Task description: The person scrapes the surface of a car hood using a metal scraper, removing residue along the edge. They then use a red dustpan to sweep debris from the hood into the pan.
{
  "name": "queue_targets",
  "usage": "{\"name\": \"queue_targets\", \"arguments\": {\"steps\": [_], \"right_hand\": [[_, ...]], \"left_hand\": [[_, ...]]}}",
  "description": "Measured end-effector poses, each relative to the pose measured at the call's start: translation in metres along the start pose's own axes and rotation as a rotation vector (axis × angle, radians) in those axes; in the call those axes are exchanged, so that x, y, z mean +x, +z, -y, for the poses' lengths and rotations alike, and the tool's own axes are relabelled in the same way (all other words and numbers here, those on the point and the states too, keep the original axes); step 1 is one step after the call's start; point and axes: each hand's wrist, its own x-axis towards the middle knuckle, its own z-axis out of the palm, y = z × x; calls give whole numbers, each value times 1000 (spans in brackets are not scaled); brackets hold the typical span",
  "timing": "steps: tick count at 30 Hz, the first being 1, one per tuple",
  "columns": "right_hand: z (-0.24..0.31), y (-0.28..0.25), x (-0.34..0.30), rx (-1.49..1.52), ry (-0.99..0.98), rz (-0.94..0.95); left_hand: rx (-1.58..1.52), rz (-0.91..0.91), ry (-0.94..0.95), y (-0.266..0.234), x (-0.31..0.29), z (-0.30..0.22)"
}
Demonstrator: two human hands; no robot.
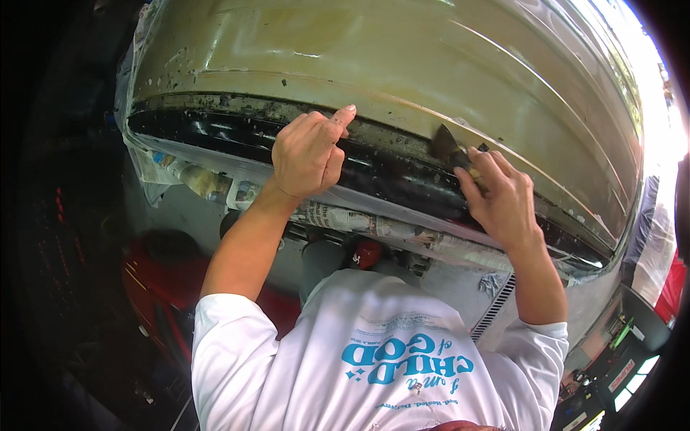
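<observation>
Head view: right hand (503, 197) has its fingers closed around a scraper (444, 141), dark blade at the grimy band (230, 104) between olive panel (374, 36) and glossy black strip (402, 172); blade contact unclear. Left hand (307, 154) is over the same band, index stretched out, other fingers curled; can't tell if anything is pinched. Progress: looks partial. Panel mostly free of flecks, but dark residue lines the band, heavy toward the left. Newspaper masking (338, 216) runs below the strip.
</observation>
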Motion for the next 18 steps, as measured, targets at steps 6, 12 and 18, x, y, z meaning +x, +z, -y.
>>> {"name": "queue_targets", "arguments": {"steps": [6,12,18], "right_hand": [[8,38,-3,-18,-137,-214],[2,33,-6,-9,-192,-143],[4,36,1,-30,-224,-218]], "left_hand": [[-1,-1,6,0,1,2],[6,-14,-21,2,-3,2],[9,-19,-1,2,-3,4]]}}
